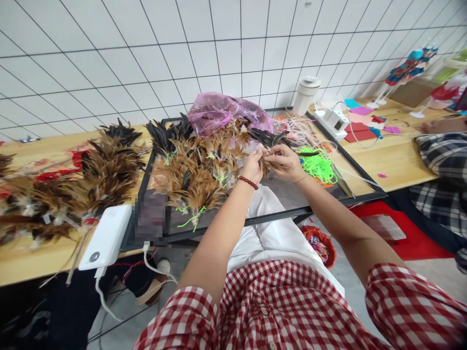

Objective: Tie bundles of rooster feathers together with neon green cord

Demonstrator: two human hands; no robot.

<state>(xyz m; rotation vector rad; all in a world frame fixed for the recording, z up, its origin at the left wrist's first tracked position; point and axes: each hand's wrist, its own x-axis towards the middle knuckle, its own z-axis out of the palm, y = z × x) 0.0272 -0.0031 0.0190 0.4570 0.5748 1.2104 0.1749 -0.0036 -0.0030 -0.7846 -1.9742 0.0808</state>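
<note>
**Feather bundle (265,168) in both hands, above the dark-framed tabletop (277,215)**

From my remote post, by the head camera, I record the following. The left hand (253,167) and the right hand (286,164) meet just behind the middle of the tabletop's front edge. The fingers of each are pinched together on the small brown bundle; its upper end is hidden behind the fingertips. A red bead bracelet (248,183) circles the left wrist.

Left of the hands, I note brown feather clusters (199,177), several with green ties, spread from the front edge toward the back. A pink plastic bag (219,114) lies along the back edge. Right of the hands is a tangle of bright green cords (317,166). A white bottle (306,96) stands near the back right corner, beside a white power strip (331,122).

At the front left corner I find a white power bank (105,238). Further feathers (113,177) cover the wooden surface beyond the left edge. A co-worker's plaid sleeve (445,155) shows at far right.
</note>
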